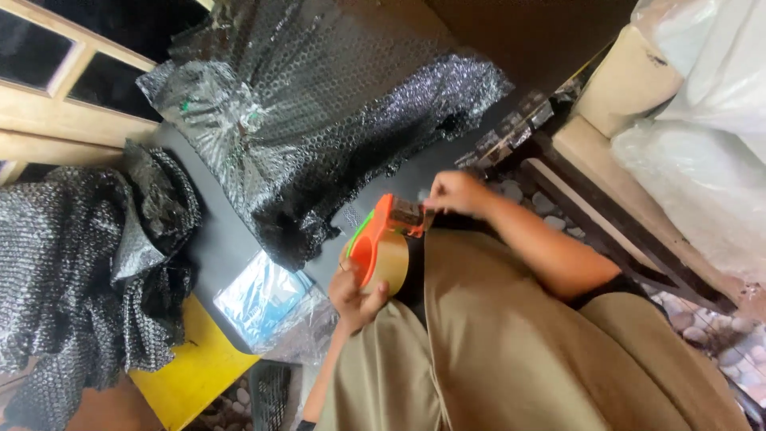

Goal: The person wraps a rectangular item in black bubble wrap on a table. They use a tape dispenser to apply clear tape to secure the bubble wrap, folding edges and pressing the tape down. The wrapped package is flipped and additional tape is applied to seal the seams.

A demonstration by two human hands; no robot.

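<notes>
**Tape dispenser held between both hands above the lap**

We are sitting over a dark grey table top [215,239] that is carrying a large black bubble-wrapped bundle [319,120], with a second bundle [72,271] at the side and a clear bag with blue contents [263,299] nearer us. We are holding the orange tape dispenser [381,243] just off the table edge, its long axis running from one hand to the other. Our left hand [355,297] is wrapping closed around the brown roll, while our right hand [456,193] is pinching the tape end at the cutter, fingers closed.
</notes>
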